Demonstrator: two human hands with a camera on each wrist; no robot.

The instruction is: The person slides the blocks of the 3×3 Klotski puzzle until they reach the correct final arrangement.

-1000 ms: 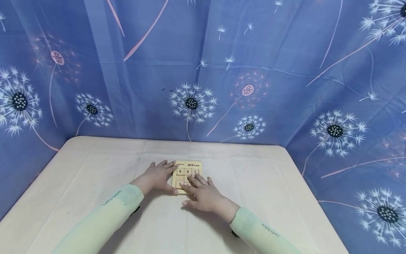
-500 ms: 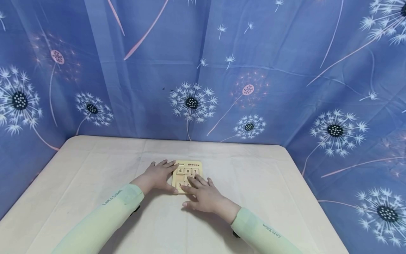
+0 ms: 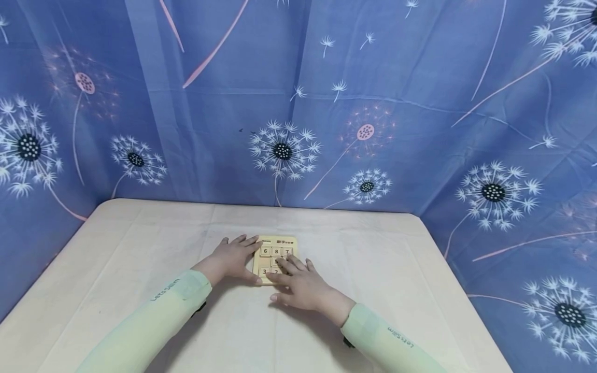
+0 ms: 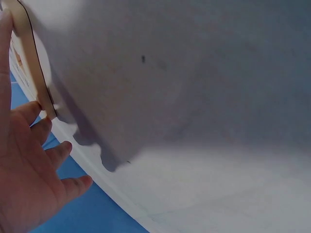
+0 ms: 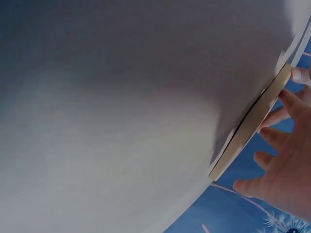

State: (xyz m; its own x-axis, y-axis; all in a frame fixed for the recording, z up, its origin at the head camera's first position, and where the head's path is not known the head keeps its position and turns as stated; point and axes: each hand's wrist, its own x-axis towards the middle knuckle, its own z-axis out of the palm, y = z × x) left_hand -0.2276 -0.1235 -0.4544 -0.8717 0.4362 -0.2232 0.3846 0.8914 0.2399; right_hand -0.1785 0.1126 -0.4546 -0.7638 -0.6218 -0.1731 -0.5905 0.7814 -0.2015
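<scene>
A yellow number sliding puzzle [image 3: 262, 262] lies flat on the table in the head view. Its top row reads 6, 8, 7, and 3 and 2 show at the bottom left. The middle row's left slot has no tile. My left hand [image 3: 228, 260] rests against the puzzle's left side, fingers spread near the upper corner and thumb at the lower one. Fingertips of my right hand [image 3: 305, 287] touch the tiles from the right, hiding several of them. Both wrist views show the puzzle's pale side edge [image 4: 36, 63] beside outstretched fingers.
A cream cloth covers the table [image 3: 373, 248], which has rounded far corners. Blue curtains [image 3: 210, 129] with dandelion prints hang behind it and along both sides.
My right hand has shifted very slightly to the right. The left hand, the puzzle and the visible tiles look the same.
</scene>
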